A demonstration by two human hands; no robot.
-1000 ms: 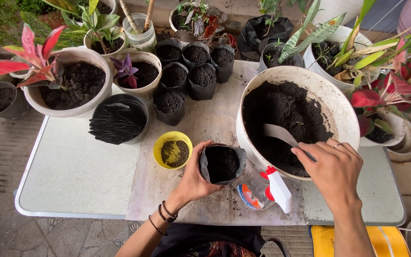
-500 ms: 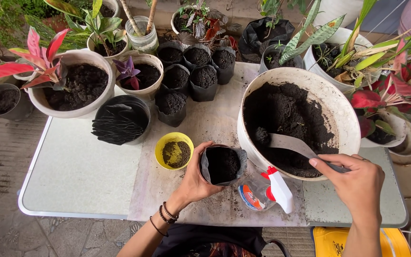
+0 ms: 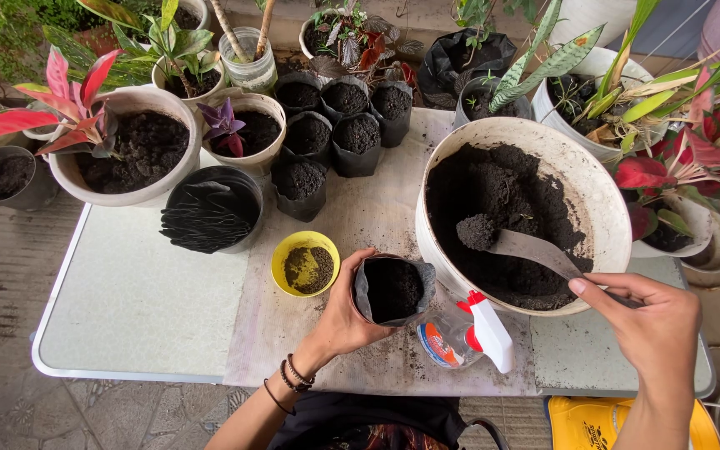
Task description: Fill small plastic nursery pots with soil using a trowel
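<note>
On the pale grey folding table (image 3: 127,308), left hand (image 3: 339,321) cups a small black soft plastic grow bag (image 3: 392,289), fingers curled round its near side, bag upright and partly filled with dark soil. Right hand (image 3: 647,321) pinches the handle of a grey flat scoop (image 3: 527,246), thumb and fingers closed on it; blade carries a clump of soil above the large white bucket of dark potting mix (image 3: 602,192). Just left of the bag: small yellow bowl of brownish granules (image 3: 303,262). Between bag and bucket lies a clear spray bottle with white trigger head (image 3: 468,337), on its side.
</note>
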